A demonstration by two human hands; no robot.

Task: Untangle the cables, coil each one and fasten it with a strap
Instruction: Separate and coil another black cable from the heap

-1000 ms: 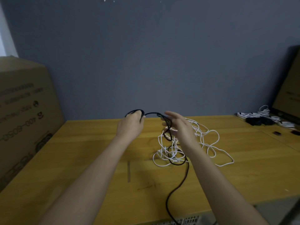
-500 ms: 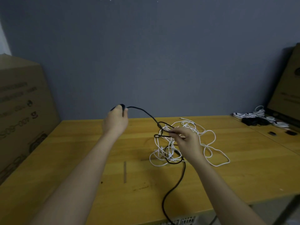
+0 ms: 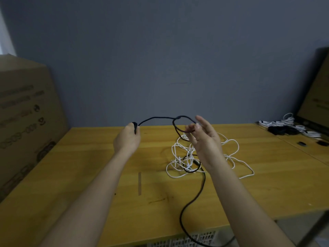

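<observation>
A black cable arcs in the air between my two hands and forms a loop near my right hand. My left hand is closed around one end of it. My right hand pinches the loop with thumb and forefinger, the other fingers spread. The rest of the black cable runs down through a tangle of white cable lying on the wooden table and drops over the front edge.
A large cardboard box stands at the left. At the far right lie coiled white cables, a dark bundle and small black pieces beside another box. A grey wall backs the table.
My right hand rose from the tangle, lifting the black loop to the height of my left hand. The cable between the hands now hangs nearly level.
</observation>
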